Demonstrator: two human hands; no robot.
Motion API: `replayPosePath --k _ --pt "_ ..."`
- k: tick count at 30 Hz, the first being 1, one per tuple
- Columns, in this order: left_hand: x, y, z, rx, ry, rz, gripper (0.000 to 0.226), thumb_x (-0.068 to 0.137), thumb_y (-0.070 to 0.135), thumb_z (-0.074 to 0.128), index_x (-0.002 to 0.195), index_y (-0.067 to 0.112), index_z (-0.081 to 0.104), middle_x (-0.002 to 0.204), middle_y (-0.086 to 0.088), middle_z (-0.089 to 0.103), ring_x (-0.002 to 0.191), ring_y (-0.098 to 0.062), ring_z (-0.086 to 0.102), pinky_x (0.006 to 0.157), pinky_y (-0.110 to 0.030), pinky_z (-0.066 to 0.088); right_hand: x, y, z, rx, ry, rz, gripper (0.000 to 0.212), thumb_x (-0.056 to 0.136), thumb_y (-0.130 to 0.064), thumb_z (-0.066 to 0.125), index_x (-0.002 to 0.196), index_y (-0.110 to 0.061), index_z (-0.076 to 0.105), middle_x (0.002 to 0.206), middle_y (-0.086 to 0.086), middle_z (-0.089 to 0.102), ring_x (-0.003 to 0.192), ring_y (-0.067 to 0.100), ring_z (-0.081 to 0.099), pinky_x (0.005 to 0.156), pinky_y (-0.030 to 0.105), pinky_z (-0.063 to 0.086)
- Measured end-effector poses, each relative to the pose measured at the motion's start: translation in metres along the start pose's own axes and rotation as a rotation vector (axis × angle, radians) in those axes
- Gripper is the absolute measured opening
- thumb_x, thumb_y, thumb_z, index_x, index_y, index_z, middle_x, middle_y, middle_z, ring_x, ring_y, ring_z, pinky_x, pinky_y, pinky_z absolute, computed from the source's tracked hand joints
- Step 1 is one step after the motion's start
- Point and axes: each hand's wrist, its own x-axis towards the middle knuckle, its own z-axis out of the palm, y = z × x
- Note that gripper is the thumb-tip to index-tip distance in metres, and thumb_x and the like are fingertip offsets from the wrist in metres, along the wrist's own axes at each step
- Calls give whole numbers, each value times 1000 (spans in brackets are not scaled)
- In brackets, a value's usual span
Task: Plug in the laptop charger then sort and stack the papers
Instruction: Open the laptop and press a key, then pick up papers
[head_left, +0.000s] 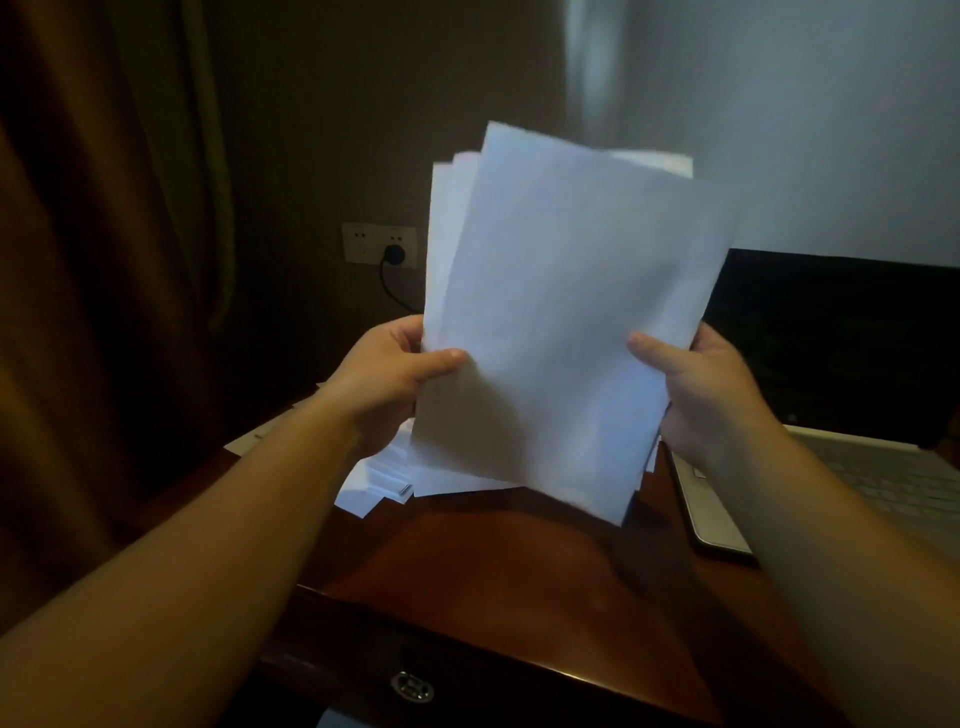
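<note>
The left hand (387, 371) and right hand (696, 384) are each pinching, thumb in front and fingers behind, a side edge of the uneven sheaf of white paper sheets (561, 322), which is being held upright above the dark red-brown wooden desk (498, 571). Tapping the sheaf's lower edge on the desk would likely square it. Left of the sheaf, a black plug (393, 254) is sitting in the white wall socket (379, 244). Loose white sheets (379, 478) are lying beneath, partly hidden; any print is unreadable. Right of the sheaf, the open silver laptop (831, 405) is cut off.
</note>
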Motion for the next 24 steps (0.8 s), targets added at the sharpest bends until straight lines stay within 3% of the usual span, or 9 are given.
replayPosePath --k 2,6,9,13,14,16,18,21,24 --pt "4 -3 5 -7 66 40 22 93 12 66 114 18 68 111 -4 72 105 -29 68 88 -48 58 -2 -6 3 -24 -29 -68 28 90 -4 64 109 -24 66 98 -4 75 86 17 74 71 38 60" --pt "1 -16 17 14 250 106 17 95 18 65 111 24 63 110 3 67 102 -22 64 80 -37 58 -8 -4 4 -37 -67 -124 30 89 -5 66 111 -27 64 106 -3 74 96 20 72 80 40 59" --pt "-9 -40 24 22 292 67 23 93 23 67 116 21 62 110 0 67 104 -24 65 88 -45 58 -13 15 -6 -110 -55 -77 36 86 -7 70 114 -27 59 108 -3 71 97 19 71 82 39 58" --pt "-20 -58 34 156 374 83 10 93 27 67 98 19 63 97 0 64 94 -21 63 67 -25 53 -20 35 -13 -190 -75 11 25 90 -4 65 105 -25 63 101 -5 73 93 16 71 76 32 57" --pt "-21 -55 36 162 385 101 8 93 27 67 97 21 63 98 1 64 96 -20 62 68 -25 52 -21 33 -13 -167 -69 1 24 91 -2 64 101 -24 64 98 -5 73 88 13 72 74 31 57" --pt "-20 -43 39 103 394 145 26 92 26 67 118 25 61 115 6 62 104 -16 59 83 -31 53 -21 26 -13 -127 -70 -48 24 90 -1 63 98 -24 63 92 -6 74 83 9 73 72 28 57" --pt "-19 -35 39 111 395 223 47 91 26 69 133 30 51 125 12 58 109 -12 57 86 -32 50 -21 18 -13 -147 -113 -97 26 89 -6 67 102 -27 62 96 -9 75 91 10 72 75 29 57" --pt "-25 -42 39 92 251 253 45 91 25 70 129 35 49 120 17 60 107 -10 62 80 -26 57 -23 23 -20 -179 -157 -82 31 86 -3 68 105 -27 60 99 -7 74 93 9 71 78 27 56" --pt "-29 -54 43 209 250 128 35 91 31 69 123 28 56 111 12 63 108 -19 64 85 -40 60 -29 39 -22 -271 -138 -46 31 86 0 69 98 -27 60 92 -7 73 84 8 71 70 23 53"
